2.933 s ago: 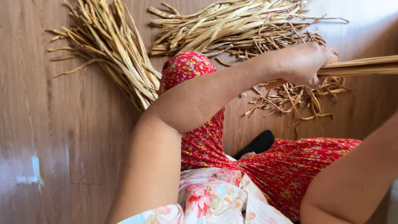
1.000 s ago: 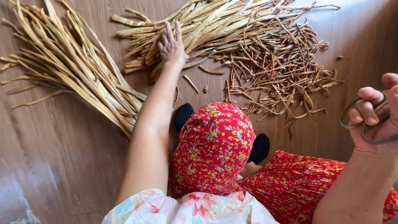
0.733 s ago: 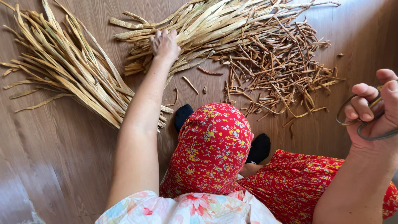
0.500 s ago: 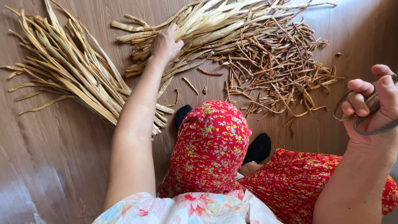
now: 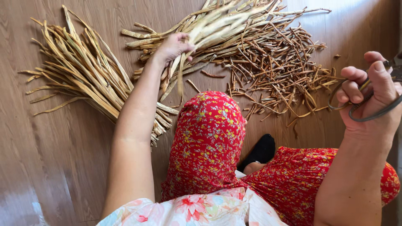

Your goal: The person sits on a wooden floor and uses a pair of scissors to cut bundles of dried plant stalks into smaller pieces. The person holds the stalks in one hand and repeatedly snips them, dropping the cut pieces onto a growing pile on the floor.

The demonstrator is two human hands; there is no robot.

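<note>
Your left hand (image 5: 173, 46), flat on the far pile half a second ago, now clenches a lifted bunch of dried strips (image 5: 209, 27), while your right hand (image 5: 370, 94) grips scissors (image 5: 368, 104).

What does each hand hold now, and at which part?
The left hand grips a few dried leaf strips near their lower ends, lifted from the middle pile. The right hand holds scissors by the handle loops.
</note>
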